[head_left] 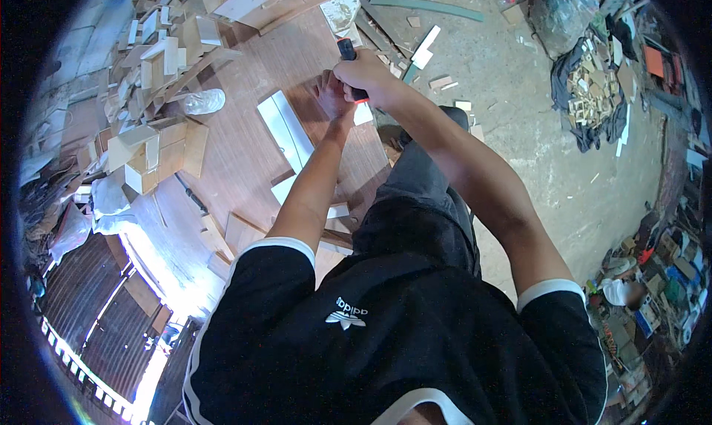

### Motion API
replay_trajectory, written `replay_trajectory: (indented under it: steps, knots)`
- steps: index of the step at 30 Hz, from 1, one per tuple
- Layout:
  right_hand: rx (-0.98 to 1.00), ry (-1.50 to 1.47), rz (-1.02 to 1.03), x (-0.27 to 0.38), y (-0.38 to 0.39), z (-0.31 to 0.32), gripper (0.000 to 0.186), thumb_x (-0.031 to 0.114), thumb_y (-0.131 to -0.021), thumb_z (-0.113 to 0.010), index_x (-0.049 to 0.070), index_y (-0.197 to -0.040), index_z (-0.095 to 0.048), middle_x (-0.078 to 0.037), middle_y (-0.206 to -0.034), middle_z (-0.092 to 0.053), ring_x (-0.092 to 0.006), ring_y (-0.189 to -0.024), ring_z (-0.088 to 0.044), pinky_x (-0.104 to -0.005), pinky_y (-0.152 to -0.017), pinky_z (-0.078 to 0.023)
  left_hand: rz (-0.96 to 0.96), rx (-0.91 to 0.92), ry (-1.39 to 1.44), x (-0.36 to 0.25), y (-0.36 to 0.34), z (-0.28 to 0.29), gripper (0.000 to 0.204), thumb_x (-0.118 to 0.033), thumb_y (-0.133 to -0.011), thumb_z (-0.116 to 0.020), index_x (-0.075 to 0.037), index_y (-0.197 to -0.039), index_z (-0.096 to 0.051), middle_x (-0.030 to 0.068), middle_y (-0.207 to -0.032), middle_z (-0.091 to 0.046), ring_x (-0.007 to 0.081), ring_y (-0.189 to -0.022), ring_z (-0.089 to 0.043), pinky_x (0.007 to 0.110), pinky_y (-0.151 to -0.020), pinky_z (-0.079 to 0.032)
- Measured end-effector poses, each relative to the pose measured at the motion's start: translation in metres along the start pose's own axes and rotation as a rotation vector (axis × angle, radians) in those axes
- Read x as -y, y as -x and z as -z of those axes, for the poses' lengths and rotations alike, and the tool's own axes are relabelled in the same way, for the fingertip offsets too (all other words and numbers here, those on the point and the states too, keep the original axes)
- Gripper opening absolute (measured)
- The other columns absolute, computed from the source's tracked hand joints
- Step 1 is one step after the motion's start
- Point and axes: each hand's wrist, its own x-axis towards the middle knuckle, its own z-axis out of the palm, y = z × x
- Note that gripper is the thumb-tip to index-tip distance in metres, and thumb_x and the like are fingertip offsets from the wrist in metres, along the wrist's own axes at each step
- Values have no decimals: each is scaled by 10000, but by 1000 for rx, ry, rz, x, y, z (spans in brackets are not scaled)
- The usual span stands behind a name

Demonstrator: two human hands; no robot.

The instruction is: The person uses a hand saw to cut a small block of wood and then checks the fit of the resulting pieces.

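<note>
Right hand (365, 75) is gripping a red-and-black cutter (348, 54); left hand (331, 95), fingers spread, is pressing the worktop (237, 158) just beside it. A slipping blade risks cutting those fingers.

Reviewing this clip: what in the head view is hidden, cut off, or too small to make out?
- Tool in the right hand: the fist covers most of it; only a black-and-red end shows, kind unclear.
- Left hand: partly behind the right hand; pressed on the wooden board, what it touches is hidden.
- White strip: its near end passes behind the left forearm.
- Scrap pile on dark cloth: pieces too small to tell apart.
</note>
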Motion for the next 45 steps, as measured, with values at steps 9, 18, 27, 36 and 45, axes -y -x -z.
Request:
replay_trajectory:
  steps: [9,18,27,36,45]
  knots:
    - [58,-63,29,2,-1,-3,75,16,-739,-546,10,-741,-471,-66,-550,-478,-151,-409,-475,-308,-358,-377,-148,-291,-80,24,6,-22,289,-369,-685,-619,-156,-862,-538,46,-831,-527,261,-831,-501,419,-763,-323]
    - [269,-171,-36,67,35,-67,64,26,-747,-554,-23,-755,-514,-89,-580,-521,-161,-444,-508,-306,-376,-388,-58,-245,244,144,17,-12,379,-299,-664,-672,-127,-972,-533,71,-891,-561,279,-909,-515,424,-805,-349]
    - [373,-311,299,28,-6,28,93,66,-764,-617,-5,-776,-558,-77,-629,-555,-162,-543,-552,-307,-493,-464,15,-122,-30,11,-1,-18,108,-217,-777,-573,-124,-827,-595,50,-851,-581,256,-881,-529,426,-786,-349]
    - [142,-6,222,45,59,55,129,113,-785,-595,23,-811,-507,-46,-535,-489,-136,-411,-484,-292,-370,-372,101,-59,-115,16,-2,-26,169,-253,-806,-558,-108,-721,-579,57,-807,-588,260,-831,-537,412,-760,-356]
    - [133,-50,166,22,81,75,121,69,-797,-577,27,-851,-478,-25,-542,-467,-133,-414,-473,-282,-371,-380,-52,-259,-96,13,-7,-9,148,-201,-807,-529,-79,-734,-570,86,-786,-579,270,-788,-534,397,-781,-352]
